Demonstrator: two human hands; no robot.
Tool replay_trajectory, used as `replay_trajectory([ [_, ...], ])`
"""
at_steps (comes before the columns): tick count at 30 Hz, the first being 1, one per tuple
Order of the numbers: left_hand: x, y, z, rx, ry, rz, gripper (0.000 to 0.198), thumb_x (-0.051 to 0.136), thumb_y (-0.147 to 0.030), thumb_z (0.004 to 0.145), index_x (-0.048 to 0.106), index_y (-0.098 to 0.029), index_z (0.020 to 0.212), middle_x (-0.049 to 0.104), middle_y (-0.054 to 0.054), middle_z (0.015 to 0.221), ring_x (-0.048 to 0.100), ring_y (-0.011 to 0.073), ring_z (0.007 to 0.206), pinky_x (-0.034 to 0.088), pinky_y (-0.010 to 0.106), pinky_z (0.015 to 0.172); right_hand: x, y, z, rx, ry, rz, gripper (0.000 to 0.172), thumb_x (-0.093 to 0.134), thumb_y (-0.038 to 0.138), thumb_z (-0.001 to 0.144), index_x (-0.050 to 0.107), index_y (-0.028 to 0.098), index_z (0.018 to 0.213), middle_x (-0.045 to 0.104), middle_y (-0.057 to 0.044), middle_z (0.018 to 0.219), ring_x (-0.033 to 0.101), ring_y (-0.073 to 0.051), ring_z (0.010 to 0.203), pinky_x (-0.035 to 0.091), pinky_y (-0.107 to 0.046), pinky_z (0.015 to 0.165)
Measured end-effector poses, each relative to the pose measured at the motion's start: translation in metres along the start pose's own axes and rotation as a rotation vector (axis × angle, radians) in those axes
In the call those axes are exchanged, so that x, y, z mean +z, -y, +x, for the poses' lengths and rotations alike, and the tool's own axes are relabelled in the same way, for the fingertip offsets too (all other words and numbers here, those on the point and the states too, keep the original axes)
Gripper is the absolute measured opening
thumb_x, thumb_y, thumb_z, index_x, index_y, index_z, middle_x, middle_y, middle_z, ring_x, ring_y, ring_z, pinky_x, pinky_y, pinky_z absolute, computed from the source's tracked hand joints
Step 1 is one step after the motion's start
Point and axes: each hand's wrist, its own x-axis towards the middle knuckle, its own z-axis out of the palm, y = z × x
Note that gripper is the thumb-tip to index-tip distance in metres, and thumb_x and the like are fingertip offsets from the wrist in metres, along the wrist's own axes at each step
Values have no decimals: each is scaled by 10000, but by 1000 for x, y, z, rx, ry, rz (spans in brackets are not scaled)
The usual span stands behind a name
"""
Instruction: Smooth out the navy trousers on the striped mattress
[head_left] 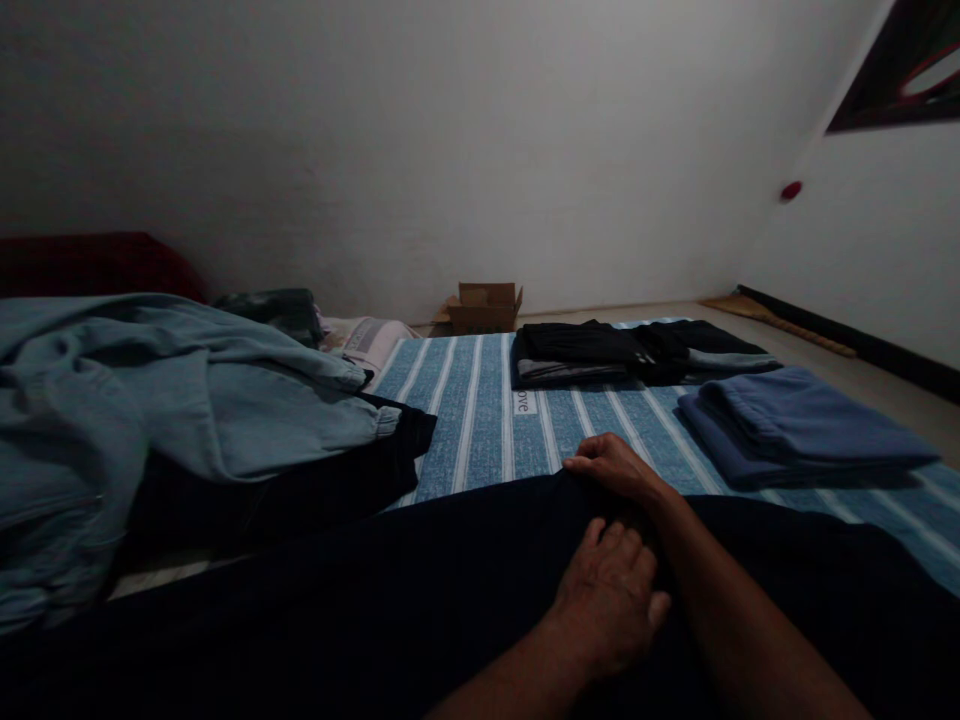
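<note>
A dark navy garment (420,590) is spread wide across the foreground; its cut is hard to make out in the dim light. At its far edge my right hand (616,466) has thumb and fingers closed on the cloth. My left hand (609,592) lies nearer to me on the same cloth, palm down with fingers stretched out. Beneath the garment is a blue and white striped sheet (450,420). Beyond my hands on the sheet lie folded black clothes (574,345), and to the right a folded blue garment (795,420).
Light blue denim clothing (225,390) is heaped on the left, over dark cloth (300,500). An open cardboard box (486,308) stands by the wall. Pale folded fabric (371,340) and dark red cloth (97,265) lie at the back left.
</note>
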Motion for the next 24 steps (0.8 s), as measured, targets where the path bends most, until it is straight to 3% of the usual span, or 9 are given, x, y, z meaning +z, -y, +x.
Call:
replay_trajectory([
  [24, 1, 0, -1, -2, -1, -39, 555, 302, -435, 957, 298, -130, 1421, 290, 144, 1503, 242, 287, 1383, 175, 495, 1138, 0, -1, 0, 1, -7, -15, 300, 601, 444, 707, 558, 179, 575, 465, 38, 511, 394, -99, 496, 278, -242, 466],
])
